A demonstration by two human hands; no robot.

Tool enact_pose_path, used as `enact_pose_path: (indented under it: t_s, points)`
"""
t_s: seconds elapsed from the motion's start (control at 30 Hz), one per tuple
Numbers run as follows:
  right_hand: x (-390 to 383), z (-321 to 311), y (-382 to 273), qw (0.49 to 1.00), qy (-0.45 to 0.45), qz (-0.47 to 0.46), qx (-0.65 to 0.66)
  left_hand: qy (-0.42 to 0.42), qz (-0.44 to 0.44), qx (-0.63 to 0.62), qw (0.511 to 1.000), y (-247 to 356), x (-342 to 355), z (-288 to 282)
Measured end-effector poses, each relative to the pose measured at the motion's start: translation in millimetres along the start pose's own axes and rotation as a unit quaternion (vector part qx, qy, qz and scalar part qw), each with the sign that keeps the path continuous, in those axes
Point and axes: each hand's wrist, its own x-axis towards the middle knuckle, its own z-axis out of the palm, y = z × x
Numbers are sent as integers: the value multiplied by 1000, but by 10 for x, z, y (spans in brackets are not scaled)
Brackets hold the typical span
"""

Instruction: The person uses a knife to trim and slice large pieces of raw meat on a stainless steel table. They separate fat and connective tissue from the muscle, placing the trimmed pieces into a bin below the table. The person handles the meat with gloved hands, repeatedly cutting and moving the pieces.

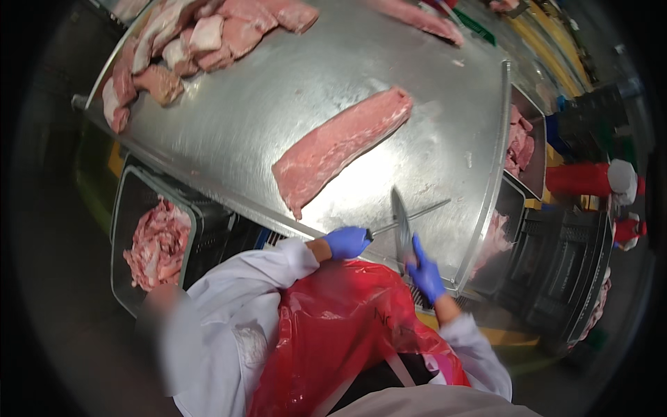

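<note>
My left hand [349, 242], in a blue glove, is closed round the handle of a sharpening steel [425, 210], whose rod points right over the table's near edge. In my right hand [426, 270], also gloved in blue, is a knife [400, 222] with its blade pointing away from me. Blade and rod cross; whether they touch I cannot tell. Beyond them, a long trimmed piece of pink meat [340, 149] lies slantwise on the metal table [271, 104], apart from both hands.
Several meat pieces [236, 31] are heaped at the far left, and another long strip [417, 19] lies at the far edge. A bin of trimmings [158, 243] stands left below the table. At right are a container of meat [520, 142], dark crates [556, 271] and a person in red [580, 179].
</note>
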Motion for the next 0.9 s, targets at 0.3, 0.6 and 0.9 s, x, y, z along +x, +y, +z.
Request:
enact_pose_path:
  t_s: [0.3,0.6,0.9]
  points:
    - [1381,-605,-908,917,266,-176,238,-38,4,-202,979,204,-460,-449]
    - [-330,-180,-1483,881,235,-399,-103,-68,-2,-580,812,866,-915,-963]
    - [155,-975,1226,747,583,-308,-87,246,131,34,960,1135,-1600,-1798]
